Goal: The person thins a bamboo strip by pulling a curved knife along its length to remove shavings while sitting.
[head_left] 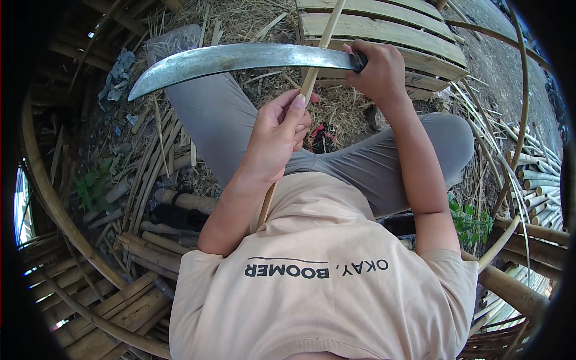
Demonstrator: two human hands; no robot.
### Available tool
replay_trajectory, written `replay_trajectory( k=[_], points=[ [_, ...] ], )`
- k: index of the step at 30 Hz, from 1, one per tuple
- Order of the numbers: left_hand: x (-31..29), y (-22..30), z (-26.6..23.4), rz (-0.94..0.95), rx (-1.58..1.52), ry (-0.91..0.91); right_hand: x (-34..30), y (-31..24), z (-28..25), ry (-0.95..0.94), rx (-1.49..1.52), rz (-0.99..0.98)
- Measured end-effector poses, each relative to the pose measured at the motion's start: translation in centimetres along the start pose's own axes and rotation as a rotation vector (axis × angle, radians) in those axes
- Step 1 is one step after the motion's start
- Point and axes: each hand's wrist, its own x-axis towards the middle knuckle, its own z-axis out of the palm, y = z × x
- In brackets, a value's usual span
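Gripping a curved knife [240, 57], fingers curled round its dark handle [360, 62], the right hand [381, 72] is hovering at the near edge of the slatted wooden crate [384, 29]. Nearer than the crate and to its left, the left hand [279, 129] is pinching a pale strip [309, 81] that is crossing the knife.

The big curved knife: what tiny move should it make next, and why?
Perhaps ease the knife slightly up the pale strip, away from the left hand. The right hand holds the knife, which crosses the strip just above the left hand's grip in this view.
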Motion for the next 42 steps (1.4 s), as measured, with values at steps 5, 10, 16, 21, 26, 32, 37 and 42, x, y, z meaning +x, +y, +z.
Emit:
replay_trajectory(
  k=[5,10,16,21,26,32,37,42],
  points=[
    [0.0,0.4,-0.2,-0.028,-0.049,-0.024,0.2,0.3,0.2,0.037,0.013,-0.020],
    [-1.1,0.9,-0.7,-0.038,-0.079,-0.034,1.0,3.4,0.0,0.121,-0.067,0.099],
    [-0.7,1.0,-0.7,-0.071,-0.105,-0.098,1.7,5.7,-2.2,0.127,0.053,0.360],
    [0.0,0.7,-0.6,-0.114,-0.163,-0.112,0.5,2.4,-3.2,-0.060,0.175,0.341],
    [0.5,-0.3,0.0,-0.135,-0.134,-0.115,-1.0,0.7,-1.6,-0.019,0.099,0.086],
    [-0.3,-1.4,0.8,0.009,0.157,0.026,-0.3,1.4,-0.9,-0.108,-0.043,0.223],
    [-0.7,-1.3,0.8,0.076,0.149,0.015,0.5,3.0,-2.0,-0.057,-0.049,0.271],
    [-0.9,-1.2,0.8,0.070,0.169,0.009,0.8,3.1,-1.9,-0.049,-0.068,0.242]
  ],
)
